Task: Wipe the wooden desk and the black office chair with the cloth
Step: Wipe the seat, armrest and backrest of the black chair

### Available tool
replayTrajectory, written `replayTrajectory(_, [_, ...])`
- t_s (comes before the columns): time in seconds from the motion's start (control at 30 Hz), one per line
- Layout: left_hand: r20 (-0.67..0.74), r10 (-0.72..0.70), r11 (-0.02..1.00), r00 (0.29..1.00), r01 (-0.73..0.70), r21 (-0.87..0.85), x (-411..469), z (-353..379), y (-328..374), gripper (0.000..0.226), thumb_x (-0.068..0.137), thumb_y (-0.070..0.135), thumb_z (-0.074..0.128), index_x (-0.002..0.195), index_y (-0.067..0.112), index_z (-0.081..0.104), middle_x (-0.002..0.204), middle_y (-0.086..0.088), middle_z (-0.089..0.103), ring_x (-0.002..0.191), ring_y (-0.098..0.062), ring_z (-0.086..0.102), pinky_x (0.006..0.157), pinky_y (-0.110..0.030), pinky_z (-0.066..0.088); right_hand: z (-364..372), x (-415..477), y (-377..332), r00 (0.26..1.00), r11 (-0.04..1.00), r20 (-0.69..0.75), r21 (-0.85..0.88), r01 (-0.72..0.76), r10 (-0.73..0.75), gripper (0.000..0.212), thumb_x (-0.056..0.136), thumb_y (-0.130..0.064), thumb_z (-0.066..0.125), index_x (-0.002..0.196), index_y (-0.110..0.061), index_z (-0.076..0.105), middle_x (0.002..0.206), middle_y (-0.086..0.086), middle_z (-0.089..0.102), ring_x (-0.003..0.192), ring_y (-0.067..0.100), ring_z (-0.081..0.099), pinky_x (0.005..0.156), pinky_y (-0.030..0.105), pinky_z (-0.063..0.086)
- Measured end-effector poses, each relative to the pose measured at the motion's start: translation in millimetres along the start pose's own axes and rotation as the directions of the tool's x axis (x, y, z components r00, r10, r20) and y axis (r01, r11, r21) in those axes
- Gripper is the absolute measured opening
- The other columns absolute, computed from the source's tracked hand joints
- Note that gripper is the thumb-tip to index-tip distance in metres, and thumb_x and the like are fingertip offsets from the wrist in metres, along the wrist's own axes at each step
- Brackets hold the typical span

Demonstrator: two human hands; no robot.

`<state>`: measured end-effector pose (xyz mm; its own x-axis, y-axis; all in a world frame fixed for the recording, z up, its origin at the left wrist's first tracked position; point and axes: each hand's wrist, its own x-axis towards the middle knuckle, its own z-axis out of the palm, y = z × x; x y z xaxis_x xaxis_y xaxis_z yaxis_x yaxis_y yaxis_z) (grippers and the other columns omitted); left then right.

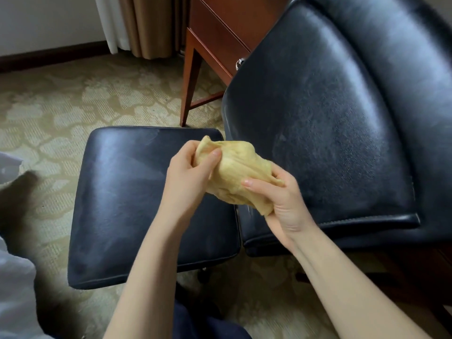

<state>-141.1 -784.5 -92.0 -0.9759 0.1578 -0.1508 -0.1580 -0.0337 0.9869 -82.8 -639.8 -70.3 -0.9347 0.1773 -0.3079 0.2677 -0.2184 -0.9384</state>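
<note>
Cloth (234, 172) up in both hands, bunched into a yellow wad above the gap between the chair's parts. The left hand (188, 172) pinches its upper corner, thumb pressed into the fabric; the right hand (281, 199) curls around the lower end, fingers wrapped well into the folds. Neither hand is on any surface, and the cloth touches nothing but the hands.

Below sits the black office chair (330, 123), its broad leather panel to the right showing a dull, dusty-looking film, while the smaller black cushion (146, 204) on the left looks glossier with faint streaks. The wooden desk (210, 42) stands behind, upper middle, only its leg and drawer front in view, well apart from the cloth.

My read: this is a refold or a turn of the cloth between wipes, and the big panel seems to need more attention. Risks from here? A wad this lumpy would meet the leather with only a small patch, leaving streaks or missed strips. A loose tail could drag over the patterned carpet (73, 99) and carry grit back onto the leather. And the desk top is out of view, so how much of that remains I cannot tell.
</note>
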Motion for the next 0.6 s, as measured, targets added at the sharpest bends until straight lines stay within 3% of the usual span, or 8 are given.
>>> replayTrajectory(0.03, [0.08, 0.031, 0.999, 0.996, -0.028, -0.041, 0.4, -1.4, 4.3, 0.005, 0.091, 0.026, 0.06, 0.088, 0.023, 0.064, 0.077, 0.013, 0.063, 0.077, -0.001, 0.058, 0.064, -0.014, 0.045, -2.6, -5.2, 2.2, 0.993, 0.972, 0.061, 0.208, -0.11, 0.099, 0.046, 0.067, -0.01, 0.077, 0.112, -0.007, 0.066, 0.112, 0.014, 0.068, 0.103, 0.028, 0.066, 0.084, 0.039, 0.055])
replayTrajectory(0.1, [0.207, 0.092, 0.995, 0.974, -0.08, -0.065, 2.2, -2.2, 13.0, 0.006, 0.088, 0.028, 0.062, 0.086, 0.023, 0.064, 0.077, 0.012, 0.061, 0.076, -0.002, 0.056, 0.065, -0.013, 0.044, -4.8, -14.7, 9.9, 0.955, 0.817, 0.208, 0.498, -0.29, 0.212, 0.057, 0.06, -0.015, 0.085, 0.115, -0.008, 0.068, 0.12, 0.016, 0.064, 0.109, 0.031, 0.063, 0.089, 0.045, 0.052])
replayTrajectory(0.17, [0.29, 0.116, 0.993, 0.95, -0.108, -0.044, 4.7, -0.2, 23.2, 0.005, 0.087, 0.03, 0.062, 0.086, 0.025, 0.063, 0.08, 0.011, 0.061, 0.08, -0.003, 0.058, 0.069, -0.017, 0.046, -3.3, -20.0, 15.4, 0.922, 0.696, 0.333, 0.615, -0.37, 0.196, 0.062, 0.062, -0.021, 0.086, 0.119, -0.007, 0.066, 0.126, 0.018, 0.06, 0.114, 0.034, 0.058, 0.098, 0.05, 0.046])
replayTrajectory(0.23, [0.364, 0.142, 0.989, 0.921, -0.144, -0.02, 7.3, 1.7, 34.6, 0.004, 0.089, 0.029, 0.061, 0.085, 0.031, 0.061, 0.082, 0.016, 0.061, 0.082, 0.0, 0.059, 0.069, -0.015, 0.046, -0.9, -21.1, 16.8, 0.9, 0.651, 0.4, 0.639, -0.41, 0.173, 0.067, 0.067, -0.026, 0.084, 0.125, -0.004, 0.061, 0.13, 0.021, 0.055, 0.118, 0.038, 0.054, 0.102, 0.052, 0.041])
replayTrajectory(0.33, [0.461, 0.17, 0.976, 0.871, -0.214, 0.045, 11.0, 2.2, 53.1, 0.002, 0.084, 0.033, 0.061, 0.083, 0.035, 0.062, 0.085, 0.018, 0.058, 0.084, 0.001, 0.057, 0.07, -0.015, 0.046, -0.1, -18.2, 7.9, 0.88, 0.655, 0.428, 0.608, -0.449, 0.206, 0.07, 0.062, -0.03, 0.087, 0.123, -0.004, 0.062, 0.126, 0.021, 0.058, 0.114, 0.038, 0.057, 0.1, 0.053, 0.042])
replayTrajectory(0.43, [0.455, 0.186, 0.959, 0.871, -0.262, 0.109, 17.8, -1.1, 64.0, 0.006, 0.078, 0.032, 0.066, 0.083, 0.035, 0.066, 0.101, 0.01, 0.058, 0.098, -0.007, 0.059, 0.086, -0.024, 0.047, 2.1, -12.5, -8.7, 0.868, 0.787, 0.377, 0.402, -0.467, 0.323, 0.042, 0.07, -0.027, 0.081, 0.11, -0.015, 0.072, 0.119, 0.013, 0.065, 0.11, 0.03, 0.062, 0.092, 0.047, 0.05])
replayTrajectory(0.5, [0.348, 0.243, 0.936, 0.906, -0.313, 0.163, 23.2, -7.0, 68.2, 0.013, 0.083, 0.027, 0.069, 0.087, 0.039, 0.064, 0.107, 0.011, 0.057, 0.105, -0.004, 0.055, 0.091, -0.023, 0.041, 6.6, -4.3, -30.0, 0.904, 0.882, 0.272, 0.252, -0.398, 0.33, 0.03, 0.086, -0.029, 0.063, 0.114, -0.018, 0.07, 0.123, 0.011, 0.064, 0.114, 0.027, 0.061, 0.093, 0.045, 0.05])
replayTrajectory(0.6, [0.114, 0.245, 0.961, 0.963, -0.257, 0.101, 27.2, -18.4, 62.1, 0.021, 0.09, 0.026, 0.062, 0.105, 0.04, 0.059, 0.118, 0.013, 0.059, 0.116, -0.003, 0.051, 0.098, -0.026, 0.041, 5.7, 10.3, -72.8, 0.995, 0.994, 0.036, 0.055, -0.094, 0.093, 0.029, 0.094, -0.023, 0.052, 0.117, -0.009, 0.061, 0.115, 0.011, 0.068, 0.107, 0.021, 0.064, 0.093, 0.038, 0.051])
